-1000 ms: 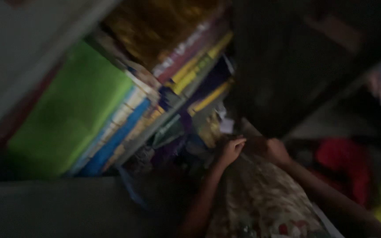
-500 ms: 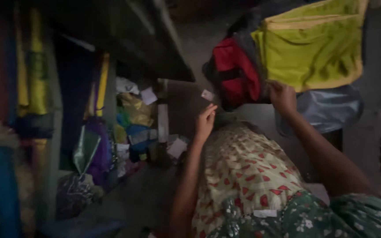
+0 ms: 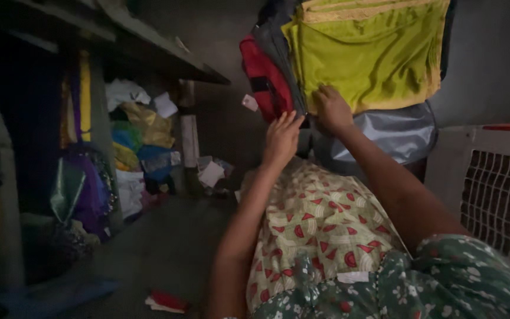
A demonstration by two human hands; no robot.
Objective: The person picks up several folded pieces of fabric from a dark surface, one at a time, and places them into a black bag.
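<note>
While patterned cloth [image 3: 320, 218] lies over lap, left hand [image 3: 281, 137] open against red bag [image 3: 264, 74]; right hand [image 3: 332, 109] seemingly pinching yellow-green fabric [image 3: 373, 53] edge, not yet pulled down

Hanging yellow-green cloth [image 3: 373, 59]: plain, with a paler yellow band along its top edge. Red bag [image 3: 264, 77]: solid red with a dark strap. Grey sheet [image 3: 396, 136] below the cloth: silvery, unpatterned. Printed fabric [image 3: 320, 224]: cream ground, red wedge motifs, fine green line work. Green garment [image 3: 444, 289]: dark green, small white and red flowers. Shelf bundles [image 3: 137, 142]: apparently yellow, blue, green and white; lighting is dim.
</note>
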